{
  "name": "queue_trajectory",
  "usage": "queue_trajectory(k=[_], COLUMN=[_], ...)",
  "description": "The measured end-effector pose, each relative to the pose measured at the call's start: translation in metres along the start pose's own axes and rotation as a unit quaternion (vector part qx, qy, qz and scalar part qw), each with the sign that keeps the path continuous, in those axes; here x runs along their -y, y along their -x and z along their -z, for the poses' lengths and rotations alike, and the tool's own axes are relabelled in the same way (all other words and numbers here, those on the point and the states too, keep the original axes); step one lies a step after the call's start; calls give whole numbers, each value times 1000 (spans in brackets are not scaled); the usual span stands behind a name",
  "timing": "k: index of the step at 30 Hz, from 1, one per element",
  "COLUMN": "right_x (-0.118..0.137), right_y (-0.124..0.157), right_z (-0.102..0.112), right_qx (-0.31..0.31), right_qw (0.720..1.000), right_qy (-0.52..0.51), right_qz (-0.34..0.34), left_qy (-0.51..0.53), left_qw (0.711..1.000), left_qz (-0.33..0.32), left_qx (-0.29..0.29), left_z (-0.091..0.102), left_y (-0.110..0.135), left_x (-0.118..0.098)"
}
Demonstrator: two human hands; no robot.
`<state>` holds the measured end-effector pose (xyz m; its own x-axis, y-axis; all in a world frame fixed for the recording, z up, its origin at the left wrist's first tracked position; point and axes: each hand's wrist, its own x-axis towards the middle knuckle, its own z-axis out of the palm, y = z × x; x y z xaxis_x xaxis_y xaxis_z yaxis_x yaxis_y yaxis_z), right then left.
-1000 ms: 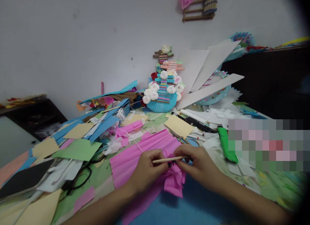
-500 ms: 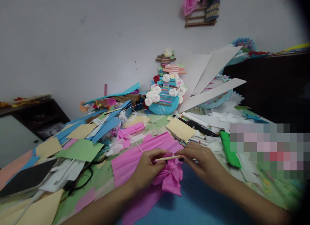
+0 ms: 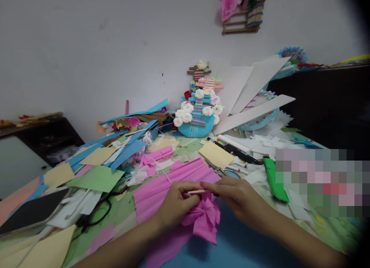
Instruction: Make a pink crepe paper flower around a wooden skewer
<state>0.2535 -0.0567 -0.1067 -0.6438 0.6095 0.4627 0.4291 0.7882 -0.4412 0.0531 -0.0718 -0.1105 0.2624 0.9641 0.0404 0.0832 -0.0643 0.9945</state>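
My left hand point(image 3: 177, 201) is closed in a pinch on a gathered pink crepe paper flower point(image 3: 206, 218), whose folded petals hang below the fingers. A thin pale wooden stick point(image 3: 197, 191) lies across the top of the pinch. My right hand point(image 3: 236, 193) comes in from the right, its thumb and fingers closed on the stick's right end. The fingertips of both hands are close together, and the right fingers partly cover the stick. Beneath the left hand spreads a large pleated sheet of pink crepe paper point(image 3: 153, 198). A blue surface point(image 3: 239, 237) lies under the flower.
Scissors point(image 3: 218, 168), a cream card point(image 3: 216, 154) and black pens point(image 3: 241, 151) lie beyond my hands. A green roll point(image 3: 275, 179) is at right. Paper sheets, a tablet-like dark device point(image 3: 33, 212) and a black cable point(image 3: 101, 218) crowd the left. Blue guitar-shaped craft point(image 3: 196, 127) leans at the wall.
My right hand has moved in closer to my left, covering more of the stick's right end. The pink flower hangs slightly lower and has turned a little.
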Motion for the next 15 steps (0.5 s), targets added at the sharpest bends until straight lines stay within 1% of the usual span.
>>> queue_trajectory(k=[4, 6, 10, 13, 15], right_x=[1, 2, 1, 1, 1], right_y=[-1, -1, 0, 0, 0], right_z=[1, 2, 1, -1, -2], right_qx=[25, 27, 10, -9, -27], right_qw=[1000, 999, 1000, 1000, 999], right_qy=[1, 12, 10, -15, -27], right_qz=[18, 22, 22, 17, 2], left_qy=[0, 1, -6, -19, -29], left_qw=[1000, 1000, 1000, 1000, 999], left_qz=[10, 14, -1, -20, -28], left_qx=[1, 12, 22, 14, 8], left_z=[0, 0, 0, 1, 1], left_y=[1, 1, 1, 0, 1], left_x=[-5, -7, -9, -8, -8])
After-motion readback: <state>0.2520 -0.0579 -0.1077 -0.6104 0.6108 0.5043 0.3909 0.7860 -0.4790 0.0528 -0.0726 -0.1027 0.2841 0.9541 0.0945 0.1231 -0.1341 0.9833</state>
